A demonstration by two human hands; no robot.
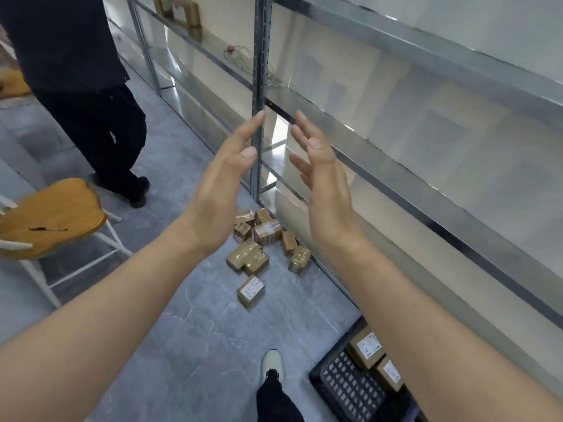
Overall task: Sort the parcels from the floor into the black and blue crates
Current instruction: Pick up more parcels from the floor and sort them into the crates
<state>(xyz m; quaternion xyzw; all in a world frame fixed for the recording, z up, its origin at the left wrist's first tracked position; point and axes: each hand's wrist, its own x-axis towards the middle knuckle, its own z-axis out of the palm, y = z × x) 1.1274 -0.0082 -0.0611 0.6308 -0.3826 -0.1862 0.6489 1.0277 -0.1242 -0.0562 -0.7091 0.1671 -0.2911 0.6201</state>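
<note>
The sorting is judged to be barely begun. A tall grey metal shelving rack [426, 190] is taken as the landmark. At the rack's foot, at its near end, a black perforated plastic crate [344, 388] is seen, with two small brown cardboard parcels with white labels [365, 350] already laid in it. The blue crate cannot be made out with certainty.

About ten brown taped cardboard parcels [265, 234] remain to be sorted. They are heaped on the grey floor against the rack's foot, further along, and one labelled parcel [251, 290] lies apart on the near side.

The left hand [225, 178] and the right hand [323, 184] are raised before the rack, palms facing, fingers straight; nothing is held.

A person in dark clothes [76, 86] is stood left of the rack, beyond the heap. A wooden-seated, white-legged stool [51, 217] is set well left of the rack. The way to the heap is judged unobstructed.
</note>
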